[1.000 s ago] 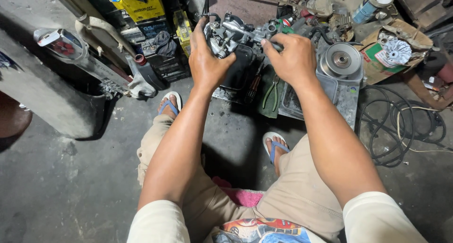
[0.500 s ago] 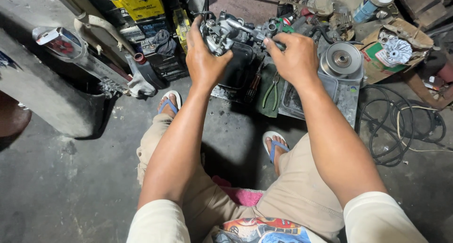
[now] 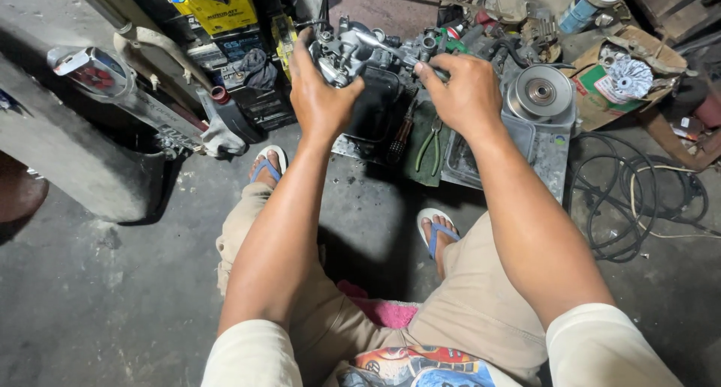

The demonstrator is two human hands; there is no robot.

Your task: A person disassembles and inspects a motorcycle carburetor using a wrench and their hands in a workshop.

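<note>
I sit low on a concrete floor with both arms stretched forward. My left hand point(image 3: 319, 94) grips a grey metal engine part point(image 3: 347, 51), a carburetor-like casting with small fittings. My right hand point(image 3: 464, 90) is closed on a slim metal tool point(image 3: 387, 43) whose tip reaches into that part from the right. Below the hands a black block point(image 3: 378, 105) rests on a metal tray point(image 3: 544, 150).
Green-handled pliers point(image 3: 430, 145) and a screwdriver point(image 3: 400, 135) lie on the tray. A round metal pulley point(image 3: 541, 93) sits to the right, near a cardboard box point(image 3: 601, 105). Black cables point(image 3: 638, 199) coil at right. A yellow battery point(image 3: 214, 8) and an exhaust pipe point(image 3: 120, 87) stand at left.
Both hands have shifted slightly up and away with the engine part; the left hand has closed more tightly around it. The right hand keeps the tool on it.
</note>
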